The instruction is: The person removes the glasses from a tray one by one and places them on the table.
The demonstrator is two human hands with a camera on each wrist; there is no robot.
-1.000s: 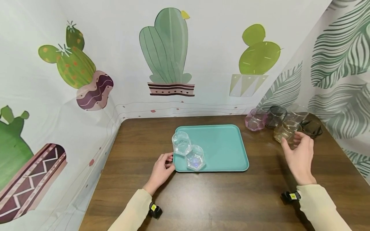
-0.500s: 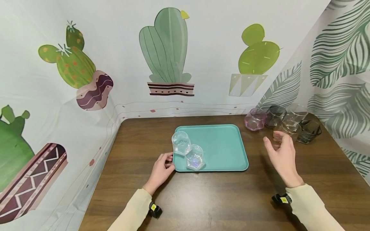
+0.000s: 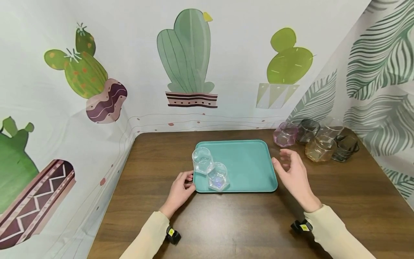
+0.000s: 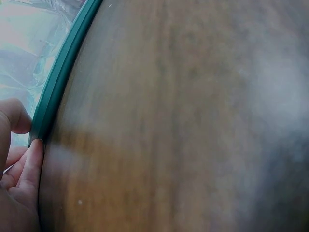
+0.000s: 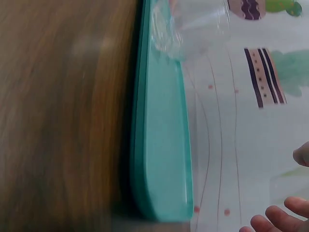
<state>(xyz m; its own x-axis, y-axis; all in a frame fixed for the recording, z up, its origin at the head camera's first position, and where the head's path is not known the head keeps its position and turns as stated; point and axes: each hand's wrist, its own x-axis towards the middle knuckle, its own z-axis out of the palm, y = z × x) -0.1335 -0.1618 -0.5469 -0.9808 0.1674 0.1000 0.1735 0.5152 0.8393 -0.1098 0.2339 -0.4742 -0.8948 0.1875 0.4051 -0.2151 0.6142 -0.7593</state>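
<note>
My left hand pinches the near left corner of a teal rectangular tray; the left wrist view shows its fingertips at the tray's rim. Two clear drinking glasses stand at the tray's left end: one glass behind, the other glass in front, close together. By the tray's right edge hovers my right hand, fingers loosely bent and apart, holding nothing. In the right wrist view its fingertips show at the lower right, clear of the tray.
At the table's far right corner several glasses stand grouped: a pink glass, a dark grey glass, a clear glass, an amber glass and a dark mug. Printed cloth hangs behind the brown table.
My right hand has moved left, away from the amber glass to the tray's right edge, with nothing in it. The left hand, tray and glasses have stayed put.
</note>
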